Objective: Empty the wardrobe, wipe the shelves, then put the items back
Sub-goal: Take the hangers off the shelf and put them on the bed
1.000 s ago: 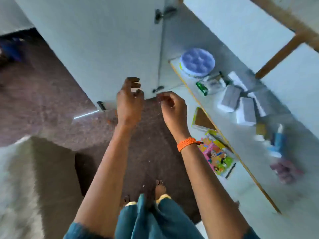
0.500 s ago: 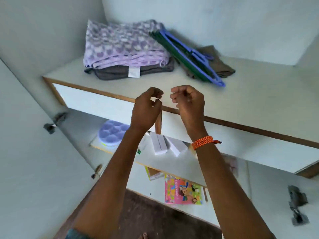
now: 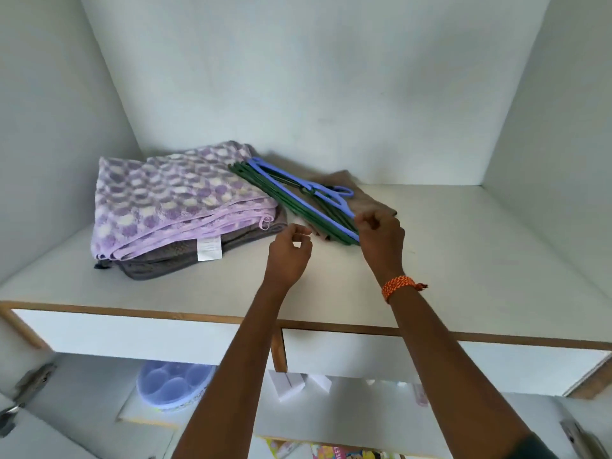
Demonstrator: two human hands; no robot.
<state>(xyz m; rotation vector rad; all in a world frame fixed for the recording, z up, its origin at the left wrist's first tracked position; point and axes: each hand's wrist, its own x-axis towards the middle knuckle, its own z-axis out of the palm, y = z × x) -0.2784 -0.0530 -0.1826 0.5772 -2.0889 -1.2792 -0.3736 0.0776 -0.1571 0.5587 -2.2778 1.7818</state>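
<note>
Just beyond right hand: hangers

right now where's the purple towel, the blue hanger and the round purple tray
purple towel (image 3: 172, 197): head view, middle of its checked top face.
blue hanger (image 3: 299, 197): head view, on its long straight bar atop the green hangers.
round purple tray (image 3: 172, 380): head view, dimpled top, on the lower shelf.
</note>
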